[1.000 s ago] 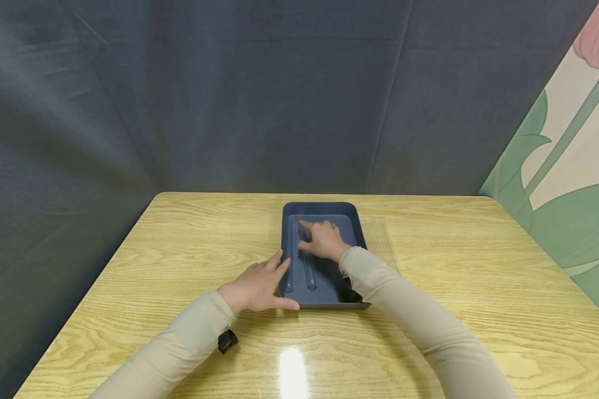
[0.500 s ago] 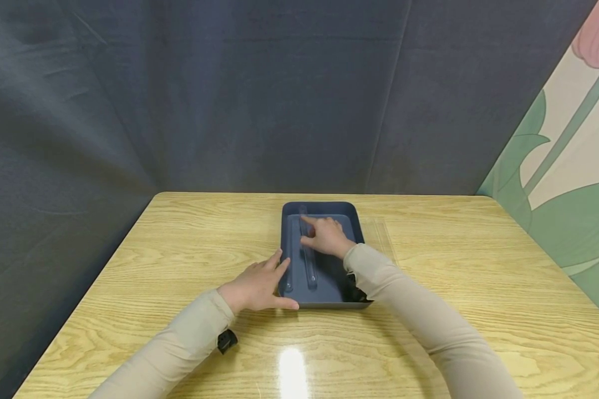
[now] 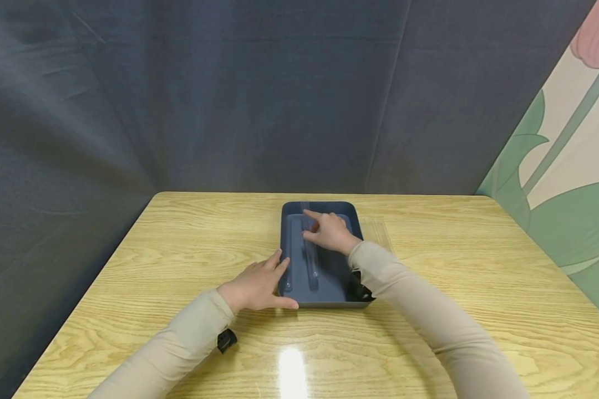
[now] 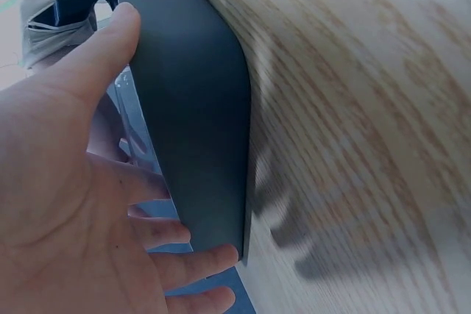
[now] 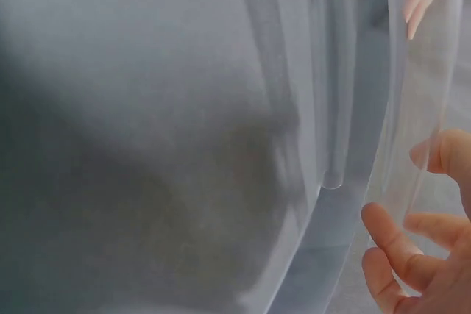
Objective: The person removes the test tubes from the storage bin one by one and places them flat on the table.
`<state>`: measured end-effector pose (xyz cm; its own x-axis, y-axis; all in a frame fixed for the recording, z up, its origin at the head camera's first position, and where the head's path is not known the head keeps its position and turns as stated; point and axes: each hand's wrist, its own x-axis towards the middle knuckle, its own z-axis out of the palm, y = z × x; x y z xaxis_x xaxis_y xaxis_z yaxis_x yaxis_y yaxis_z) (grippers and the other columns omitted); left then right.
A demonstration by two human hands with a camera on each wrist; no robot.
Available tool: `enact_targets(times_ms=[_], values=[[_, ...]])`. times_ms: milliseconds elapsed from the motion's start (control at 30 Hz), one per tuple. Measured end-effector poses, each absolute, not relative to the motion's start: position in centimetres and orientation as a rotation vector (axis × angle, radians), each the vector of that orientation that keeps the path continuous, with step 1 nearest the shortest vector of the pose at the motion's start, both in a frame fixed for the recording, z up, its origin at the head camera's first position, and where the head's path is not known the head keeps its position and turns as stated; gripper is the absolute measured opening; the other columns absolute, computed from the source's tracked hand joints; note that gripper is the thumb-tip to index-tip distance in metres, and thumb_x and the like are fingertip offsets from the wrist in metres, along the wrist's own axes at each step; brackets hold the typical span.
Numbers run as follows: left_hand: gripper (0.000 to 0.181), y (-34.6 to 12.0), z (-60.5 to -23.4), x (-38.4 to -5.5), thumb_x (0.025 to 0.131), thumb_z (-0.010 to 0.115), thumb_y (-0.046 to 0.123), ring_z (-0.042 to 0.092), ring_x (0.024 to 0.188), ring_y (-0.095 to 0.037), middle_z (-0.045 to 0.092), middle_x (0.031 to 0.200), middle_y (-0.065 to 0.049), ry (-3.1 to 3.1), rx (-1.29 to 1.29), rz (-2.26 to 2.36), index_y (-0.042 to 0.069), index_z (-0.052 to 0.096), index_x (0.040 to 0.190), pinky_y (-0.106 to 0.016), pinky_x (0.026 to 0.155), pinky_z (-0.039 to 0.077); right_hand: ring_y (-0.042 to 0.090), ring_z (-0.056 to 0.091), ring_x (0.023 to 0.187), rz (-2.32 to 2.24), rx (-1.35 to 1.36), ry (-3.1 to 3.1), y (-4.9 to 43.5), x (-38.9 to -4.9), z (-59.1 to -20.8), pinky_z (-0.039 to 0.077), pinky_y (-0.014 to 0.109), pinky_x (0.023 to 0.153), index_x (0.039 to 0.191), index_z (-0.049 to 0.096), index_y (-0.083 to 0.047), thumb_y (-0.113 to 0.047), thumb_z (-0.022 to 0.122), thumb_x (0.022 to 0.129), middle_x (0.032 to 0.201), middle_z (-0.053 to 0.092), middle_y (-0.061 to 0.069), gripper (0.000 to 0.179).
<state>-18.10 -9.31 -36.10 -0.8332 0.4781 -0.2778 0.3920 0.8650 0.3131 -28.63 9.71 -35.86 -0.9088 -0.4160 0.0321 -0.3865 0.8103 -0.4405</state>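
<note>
A dark blue rectangular tray (image 3: 336, 288) stands on the table. In the head view my right hand (image 3: 331, 231) is over it and pinches a long clear plastic strip (image 3: 311, 260) between thumb and fingers. The right wrist view shows that strip (image 5: 423, 71) between the fingertips, raised off the tray floor. A second long clear piece (image 3: 288, 277) with a rounded end lies along the tray's left side. My left hand (image 3: 259, 285) has its fingers spread at the near left corner, and its fingertips rest against the tray wall (image 4: 195, 108) in the left wrist view.
A flat transparent sheet or lid (image 3: 379, 233) lies beside the tray's right side; its edges are faint. The wooden table (image 3: 179, 249) ends at a dark blue curtain (image 3: 279, 111). A floral panel (image 3: 579, 194) is at the right.
My right hand has risen slightly and moved away and to the right, lifting the clear strip from the tray floor. The left hand has stayed in place.
</note>
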Motion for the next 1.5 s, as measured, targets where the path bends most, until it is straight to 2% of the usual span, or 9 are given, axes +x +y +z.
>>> enact_targets(times_ms=[367, 633, 733, 1133, 1500], values=[[0.094, -9.2, -35.9, -18.0, 0.083, 0.059, 0.058, 0.030, 0.138, -0.040, 0.007, 0.157, -0.020, 2.687, 0.646, 0.343, 0.005, 0.020, 0.149, -0.054, 0.112, 0.025, 0.017, 0.060, 0.069, -0.719, -0.667, 2.918, 10.4, -28.7, -35.2, 0.045, 0.049, 0.083, 0.144, 0.038, -0.010, -0.028, 0.061, 0.090, 0.098, 0.071, 0.010, 0.062], [0.094, -9.2, -35.9, -18.0, 0.083, 0.058, 0.059, 0.030, 0.138, -0.040, 0.007, 0.157, -0.020, 2.684, 0.649, 0.332, 0.005, 0.020, 0.149, -0.054, 0.113, 0.025, 0.012, 0.057, 0.061, -0.745, -0.680, 2.920, 10.7, -28.8, -35.1, 0.043, 0.029, 0.063, 0.144, 0.038, -0.010, -0.027, 0.063, 0.089, 0.096, 0.071, 0.010, 0.063], [0.094, -9.2, -35.9, -18.0, 0.083, 0.058, 0.059, 0.030, 0.138, -0.040, 0.007, 0.157, -0.020, 2.685, 0.648, 0.331, 0.005, 0.020, 0.149, -0.054, 0.112, 0.025, 0.012, 0.056, 0.058, -0.754, -0.694, 2.918, 10.8, -28.7, -35.0, 0.042, 0.026, 0.058, 0.144, 0.038, -0.009, -0.027, 0.063, 0.089, 0.095, 0.071, 0.011, 0.063], [0.094, -9.2, -36.0, -18.1, 0.083, 0.058, 0.060, 0.029, 0.139, -0.039, 0.006, 0.157, -0.019, 2.680, 0.639, 0.319, 0.007, 0.019, 0.150, -0.053, 0.113, 0.025, 0.011, 0.055, 0.056, -0.751, -0.721, 2.930, 11.1, -28.1, -34.3, 0.041, 0.024, 0.056, 0.144, 0.038, -0.008, -0.027, 0.063, 0.089, 0.095, 0.072, 0.012, 0.063], [0.095, -9.2, -35.9, -18.1, 0.082, 0.057, 0.061, 0.029, 0.139, -0.039, 0.006, 0.157, -0.019, 2.683, 0.636, 0.309, 0.007, 0.018, 0.150, -0.053, 0.113, 0.025, 0.010, 0.050, 0.047, -0.785, -0.757, 2.921, 12.1, -28.0, -34.0, 0.041, 0.025, 0.054, 0.145, 0.036, -0.008, -0.024, 0.062, 0.090, 0.095, 0.071, 0.015, 0.063]])
